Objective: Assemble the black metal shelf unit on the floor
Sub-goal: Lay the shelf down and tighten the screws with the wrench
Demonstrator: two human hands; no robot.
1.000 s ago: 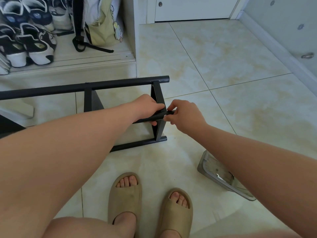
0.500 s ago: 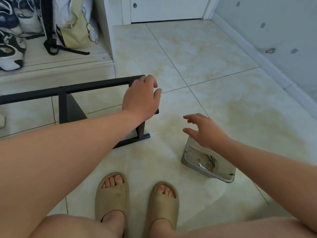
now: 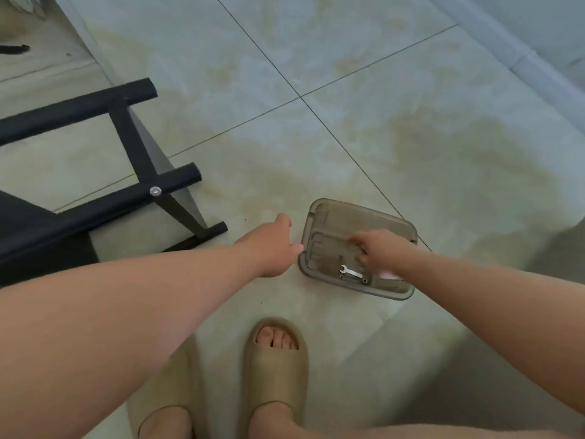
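Observation:
The black metal shelf frame (image 3: 136,147) lies on the tiled floor at the left, with a silver bolt head (image 3: 155,191) showing on its end post. A shallow translucent grey tray (image 3: 335,213) sits on the floor to its right, holding a small silver wrench (image 3: 350,273) and small screws. My right hand (image 3: 378,251) reaches down into the tray, fingers bent over the parts; whether it grips anything is hidden. My left hand (image 3: 275,245) hovers empty just left of the tray's rim, fingers apart.
My feet in beige slides (image 3: 274,365) stand close below the tray. A pale wall and baseboard (image 3: 522,55) run along the upper right. A cabinet base (image 3: 79,36) rises at the upper left behind the frame.
Both hands left the shelf frame. My right hand dropped into the tray, and my left hand moved from the frame's end post to beside the tray. The view tilted down and right.

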